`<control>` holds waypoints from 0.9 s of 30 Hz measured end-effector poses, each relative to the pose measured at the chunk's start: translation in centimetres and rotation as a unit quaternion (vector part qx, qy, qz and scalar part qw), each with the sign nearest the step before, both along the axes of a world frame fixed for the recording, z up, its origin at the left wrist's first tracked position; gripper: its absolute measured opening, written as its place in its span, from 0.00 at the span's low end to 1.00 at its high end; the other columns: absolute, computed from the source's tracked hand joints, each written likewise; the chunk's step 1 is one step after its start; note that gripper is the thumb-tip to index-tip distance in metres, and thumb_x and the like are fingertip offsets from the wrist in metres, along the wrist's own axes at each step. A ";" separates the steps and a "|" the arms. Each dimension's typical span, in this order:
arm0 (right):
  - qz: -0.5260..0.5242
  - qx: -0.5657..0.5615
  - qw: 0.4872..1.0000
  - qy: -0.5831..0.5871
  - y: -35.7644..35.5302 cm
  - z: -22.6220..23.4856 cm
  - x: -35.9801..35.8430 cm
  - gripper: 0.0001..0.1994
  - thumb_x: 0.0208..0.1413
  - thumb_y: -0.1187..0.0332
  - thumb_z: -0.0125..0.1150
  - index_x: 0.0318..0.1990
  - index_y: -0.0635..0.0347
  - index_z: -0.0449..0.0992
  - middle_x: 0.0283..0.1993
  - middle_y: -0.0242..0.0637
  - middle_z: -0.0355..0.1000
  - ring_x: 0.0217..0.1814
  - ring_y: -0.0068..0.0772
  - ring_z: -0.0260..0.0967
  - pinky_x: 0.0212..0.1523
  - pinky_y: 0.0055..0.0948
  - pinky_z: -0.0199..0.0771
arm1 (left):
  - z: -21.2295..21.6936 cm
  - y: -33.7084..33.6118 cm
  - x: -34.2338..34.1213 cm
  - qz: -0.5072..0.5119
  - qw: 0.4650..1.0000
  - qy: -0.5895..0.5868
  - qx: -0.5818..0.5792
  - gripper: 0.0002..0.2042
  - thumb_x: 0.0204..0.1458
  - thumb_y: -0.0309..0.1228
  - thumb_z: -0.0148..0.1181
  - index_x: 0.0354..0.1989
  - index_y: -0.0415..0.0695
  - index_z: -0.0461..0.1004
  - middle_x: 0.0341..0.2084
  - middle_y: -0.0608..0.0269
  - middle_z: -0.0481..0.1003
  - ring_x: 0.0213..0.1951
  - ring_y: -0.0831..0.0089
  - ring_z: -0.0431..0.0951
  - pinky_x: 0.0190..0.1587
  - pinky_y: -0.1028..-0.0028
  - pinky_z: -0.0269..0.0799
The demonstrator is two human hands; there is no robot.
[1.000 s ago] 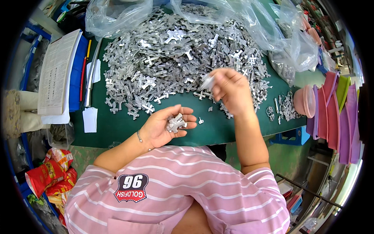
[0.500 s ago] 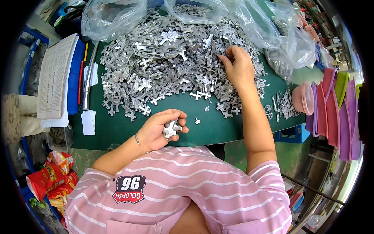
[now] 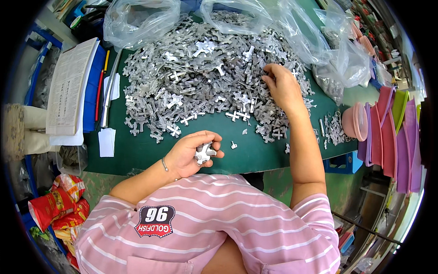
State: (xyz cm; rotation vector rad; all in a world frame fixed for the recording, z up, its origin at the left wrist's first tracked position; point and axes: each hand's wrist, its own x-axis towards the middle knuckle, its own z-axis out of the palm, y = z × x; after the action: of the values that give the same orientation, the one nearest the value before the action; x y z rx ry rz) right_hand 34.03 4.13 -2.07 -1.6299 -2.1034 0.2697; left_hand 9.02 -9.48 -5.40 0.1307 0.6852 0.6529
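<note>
My left hand (image 3: 194, 153) is cupped near the table's front edge, its fingers curled around several silvery metal cross-shaped pieces (image 3: 203, 154). Over the right part of a large heap of similar grey metal pieces (image 3: 182, 77), my right hand (image 3: 284, 89) reaches down with thumb and forefinger apart. No piece shows between them; its other fingers are partly hidden. Between the heap and my body lies a small loose metal bit (image 3: 234, 144), with a tinier fragment (image 3: 245, 131) beyond it.
Clear plastic bags (image 3: 141, 23) border the heap's far side. At left are a blue tray (image 3: 93, 91) with printed sheets (image 3: 70, 86), a metal rod (image 3: 108, 96) and white cards (image 3: 107, 142). Pink cups (image 3: 353, 121), small metal parts (image 3: 336, 125) and coloured plastic bins (image 3: 388, 132) stand at right.
The whole view has shifted slightly. My right hand has drawn a little nearer to me over the heap. My left hand still holds its metal pieces.
</note>
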 end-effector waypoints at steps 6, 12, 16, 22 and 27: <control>0.034 -0.041 0.995 -0.081 1.3 1.1 -0.1 0.06 0.47 0.68 0.60 0.34 0.56 0.76 0.34 0.38 0.71 0.39 0.47 0.69 0.38 0.41 0.69 | 0.1 0.0 -0.2 0.002 1.000 0.005 0.006 0.08 0.58 0.32 0.47 0.38 0.40 0.70 0.28 0.62 0.72 0.34 0.67 0.77 0.21 0.76 0.70; -0.003 -0.040 0.958 0.285 -1.3 0.6 -1.1 0.06 0.52 0.72 0.55 0.33 0.67 0.73 0.29 0.37 0.70 0.27 0.28 0.68 0.26 0.24 0.68 | -0.3 0.0 -0.6 0.007 1.000 -0.003 0.002 0.09 0.58 0.32 0.47 0.38 0.40 0.70 0.28 0.63 0.72 0.34 0.67 0.77 0.21 0.76 0.70; 0.035 -0.253 0.760 0.598 -3.3 0.8 -1.6 0.07 0.56 0.73 0.51 0.37 0.68 0.72 0.29 0.35 0.70 0.25 0.25 0.69 0.21 0.19 0.69 | -0.1 0.1 -0.3 0.004 1.000 0.001 0.002 0.09 0.58 0.32 0.47 0.38 0.40 0.70 0.28 0.62 0.72 0.34 0.67 0.77 0.21 0.76 0.70; 0.085 -0.223 0.773 0.588 -6.5 0.9 -4.2 0.07 0.54 0.77 0.50 0.39 0.67 0.72 0.33 0.39 0.72 0.29 0.29 0.71 0.27 0.24 0.72 | -0.4 0.4 -0.3 0.018 0.999 -0.033 -0.008 0.14 0.59 0.37 0.45 0.41 0.40 0.70 0.33 0.59 0.75 0.37 0.66 0.78 0.25 0.75 0.75; 0.337 -0.054 0.910 0.236 -9.1 2.0 -7.4 0.12 0.44 0.77 0.61 0.39 0.65 0.74 0.41 0.41 0.72 0.42 0.40 0.70 0.42 0.32 0.69 | -0.6 0.9 -0.2 0.037 0.994 -0.100 -0.009 0.15 0.59 0.43 0.44 0.40 0.46 0.70 0.31 0.64 0.74 0.34 0.72 0.78 0.25 0.74 0.75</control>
State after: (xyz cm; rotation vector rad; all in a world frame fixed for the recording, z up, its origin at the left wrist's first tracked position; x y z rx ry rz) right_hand 26.66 -5.01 -0.09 -0.7093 -2.1901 0.9126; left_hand 8.84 -8.53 -6.01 0.0225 0.5047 0.7202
